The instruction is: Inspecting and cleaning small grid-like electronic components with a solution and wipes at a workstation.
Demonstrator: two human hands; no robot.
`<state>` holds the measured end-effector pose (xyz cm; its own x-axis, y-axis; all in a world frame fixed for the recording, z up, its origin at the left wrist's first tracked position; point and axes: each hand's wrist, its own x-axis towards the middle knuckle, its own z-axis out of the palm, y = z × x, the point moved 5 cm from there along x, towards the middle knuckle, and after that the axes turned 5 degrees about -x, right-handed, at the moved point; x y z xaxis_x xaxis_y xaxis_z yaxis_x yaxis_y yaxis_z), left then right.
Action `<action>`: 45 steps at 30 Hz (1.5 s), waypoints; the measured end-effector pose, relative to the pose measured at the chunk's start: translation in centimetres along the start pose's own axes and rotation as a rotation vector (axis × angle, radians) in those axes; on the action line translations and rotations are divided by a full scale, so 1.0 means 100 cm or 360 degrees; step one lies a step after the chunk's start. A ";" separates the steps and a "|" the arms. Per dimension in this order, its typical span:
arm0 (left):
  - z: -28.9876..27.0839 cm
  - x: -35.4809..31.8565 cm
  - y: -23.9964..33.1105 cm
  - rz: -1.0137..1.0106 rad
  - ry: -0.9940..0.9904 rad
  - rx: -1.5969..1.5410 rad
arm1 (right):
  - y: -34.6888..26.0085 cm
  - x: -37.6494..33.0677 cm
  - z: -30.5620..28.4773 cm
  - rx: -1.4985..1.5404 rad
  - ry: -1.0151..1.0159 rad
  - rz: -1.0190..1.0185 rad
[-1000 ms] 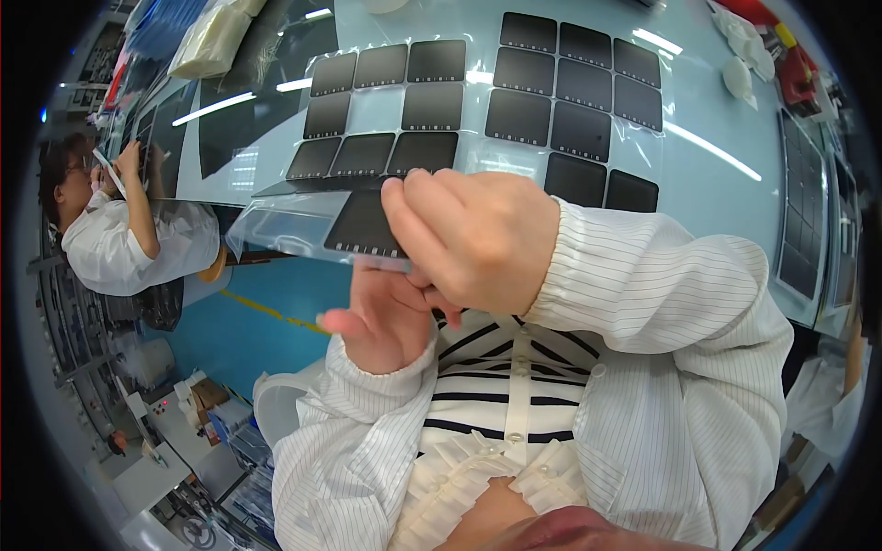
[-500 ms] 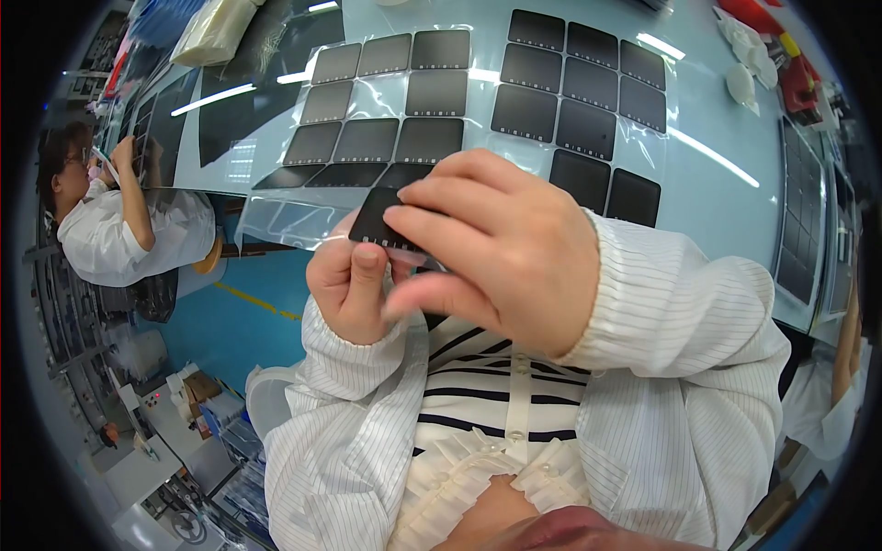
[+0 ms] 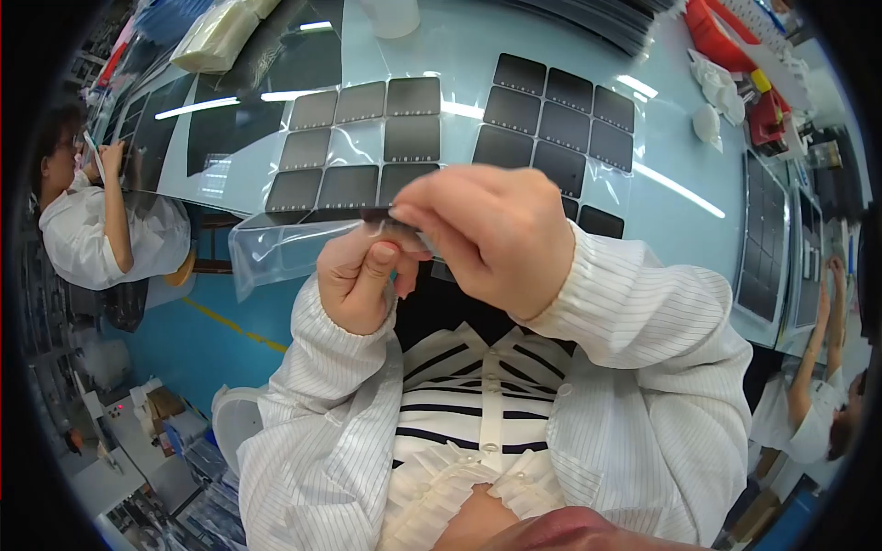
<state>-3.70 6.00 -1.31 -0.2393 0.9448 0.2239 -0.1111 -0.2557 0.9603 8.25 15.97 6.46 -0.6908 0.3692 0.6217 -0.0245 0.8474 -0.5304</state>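
Observation:
Close to the table's near edge, my left hand [image 3: 360, 283] is closed on a small black panel [image 3: 377, 217], seen almost edge-on. My right hand [image 3: 505, 230] meets it from the right with thumb and fingertips pinched together at the panel's edge; anything between those fingertips is hidden. Just beyond my hands lies a clear film sheet [image 3: 357, 144] bearing rows of dark rounded-corner panels [image 3: 348, 187], with a bare spot in its middle row. Its clear near end [image 3: 262, 257] hangs over the table edge. More dark panels [image 3: 563, 125] lie to the right on another clear sheet.
Plastic packs [image 3: 220, 35] and large dark sheets [image 3: 241, 129] lie at the far left. A white cup [image 3: 393, 16], a red bin [image 3: 718, 28] and a panel-filled sheet [image 3: 763, 234] stand or lie beyond and right. Co-workers sit left [image 3: 115, 230] and right [image 3: 799, 404].
The black panel has tipped from showing its face to nearly edge-on. My right fingers, earlier spread over it, are now pinched at its edge. The view has shifted, showing more of the far table.

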 end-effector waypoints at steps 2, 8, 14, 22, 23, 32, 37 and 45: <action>-0.001 0.003 0.000 0.0014 0.0016 -0.0007 | 0.020 0.003 0.002 0.0089 0.0082 0.0305; -0.005 0.005 0.004 0.0204 -0.0028 0.0276 | 0.075 0.029 -0.029 0.0509 0.0520 0.0890; -0.016 -0.008 -0.006 0.0008 0.0120 0.0058 | 0.083 -0.006 -0.118 -0.0454 0.0566 0.0319; -0.021 -0.018 0.000 -0.0571 0.0061 -0.0342 | 0.075 -0.101 -0.110 -0.1163 -0.0017 0.0055; -0.020 -0.019 -0.001 -0.0681 -0.0014 -0.0409 | 0.072 -0.104 -0.110 -0.1173 -0.0014 0.0012; -0.018 -0.028 -0.010 -0.0877 -0.0064 -0.0532 | 0.075 -0.116 -0.095 -0.1289 -0.0235 0.0088; -0.018 -0.028 -0.013 -0.0808 0.0076 -0.0070 | 0.072 -0.114 -0.091 -0.1318 -0.0248 0.0110; -0.018 -0.026 -0.012 -0.0850 0.0162 0.0065 | 0.070 -0.111 -0.089 -0.1377 -0.0293 0.0136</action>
<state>-4.65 3.45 -3.37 -0.2523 0.9159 -0.3122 -0.2059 0.2644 0.9422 22.16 21.14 0.95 -0.7722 0.4403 0.4580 0.5359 0.8387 0.0971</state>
